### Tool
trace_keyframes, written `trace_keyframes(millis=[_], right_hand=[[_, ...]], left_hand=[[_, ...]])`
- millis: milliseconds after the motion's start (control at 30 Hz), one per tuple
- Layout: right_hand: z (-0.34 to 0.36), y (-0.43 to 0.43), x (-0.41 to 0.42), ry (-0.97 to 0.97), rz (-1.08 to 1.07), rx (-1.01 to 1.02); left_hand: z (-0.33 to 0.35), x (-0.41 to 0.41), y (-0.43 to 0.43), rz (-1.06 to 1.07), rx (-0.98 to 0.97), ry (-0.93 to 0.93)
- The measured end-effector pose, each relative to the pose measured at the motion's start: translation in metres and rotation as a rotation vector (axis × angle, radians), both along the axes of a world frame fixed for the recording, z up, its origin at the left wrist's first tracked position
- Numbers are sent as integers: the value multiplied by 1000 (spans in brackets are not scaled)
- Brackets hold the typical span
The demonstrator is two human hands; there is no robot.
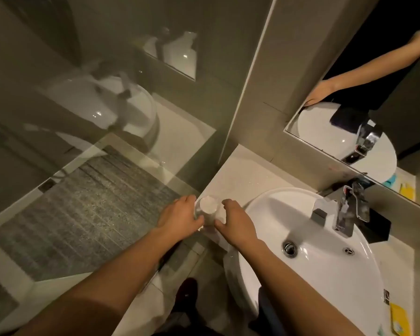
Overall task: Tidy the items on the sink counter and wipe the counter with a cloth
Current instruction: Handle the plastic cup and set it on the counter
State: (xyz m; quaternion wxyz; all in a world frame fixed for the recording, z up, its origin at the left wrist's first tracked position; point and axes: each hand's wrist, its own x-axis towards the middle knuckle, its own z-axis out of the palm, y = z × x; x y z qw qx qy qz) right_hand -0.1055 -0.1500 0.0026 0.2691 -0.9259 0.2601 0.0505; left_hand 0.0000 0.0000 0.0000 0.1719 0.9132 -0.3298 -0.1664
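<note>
A clear drinking glass [207,208] stands on the front left corner of the pale sink counter [238,175]. My left hand [180,215] wraps its left side and my right hand [235,223] cups its right side. Both hands touch the glass, fingers curled around it. A second glass may stand right behind the first under my right fingers, but I cannot tell. No cloth is in either hand.
The white basin [308,241] with a chrome tap [347,212] fills the right. A black tray [378,226] sits behind the tap. A yellow item [399,317] lies at the counter's right end. A mirror [364,112] hangs above. A glass shower screen [95,146] stands left.
</note>
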Motion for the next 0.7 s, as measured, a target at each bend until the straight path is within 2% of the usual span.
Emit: trace_keyframes(millis=[267, 533, 700], right_hand=[[-18, -15, 31, 126, 40, 176], [-30, -17, 31, -3, 45, 267], [-9, -30, 13, -116, -15, 278]], left_hand=[[-12, 28, -21, -176, 74, 217], [-14, 29, -27, -216, 38, 204], [15, 25, -39, -280, -3, 163]])
